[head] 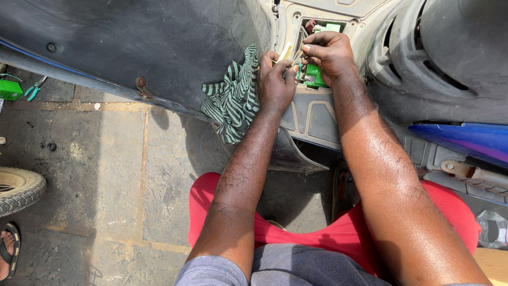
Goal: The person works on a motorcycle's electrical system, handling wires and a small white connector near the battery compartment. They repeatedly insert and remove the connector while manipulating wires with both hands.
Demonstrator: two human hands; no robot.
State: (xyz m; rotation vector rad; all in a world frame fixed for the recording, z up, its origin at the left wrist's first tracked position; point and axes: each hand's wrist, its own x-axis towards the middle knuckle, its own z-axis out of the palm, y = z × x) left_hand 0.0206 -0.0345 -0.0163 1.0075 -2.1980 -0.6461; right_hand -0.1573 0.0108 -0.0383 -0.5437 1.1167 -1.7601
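Two bare hands, yours, reach forward from the head camera's view into an open compartment [317, 50] in the grey floor panel of a scooter; that compartment is the landmark for everything below.

Your left hand [276, 79] sits at the compartment's left edge, fingers curled shut around a pale cream, stick-like tool [286, 51] that points up toward the opening. Your right hand [328, 53] lies across the compartment's mouth, its fingertips pinched together on the tip of something thin; you cannot tell from here exactly what they hold. Under that hand, inside the compartment, a bright green block [316, 77] shows, with more green at the far end of the opening.

Just left of the compartment, touching your left wrist, a green and black striped rag [233, 98] hangs over the panel edge. Below the compartment your red-clad knees [338, 233] fill the lower frame. Well to the left, on the stone floor, lie green-handled pliers [35, 89], a small green box [9, 89] and part of a tyre [18, 190]. To the right runs a blue body panel [465, 140].
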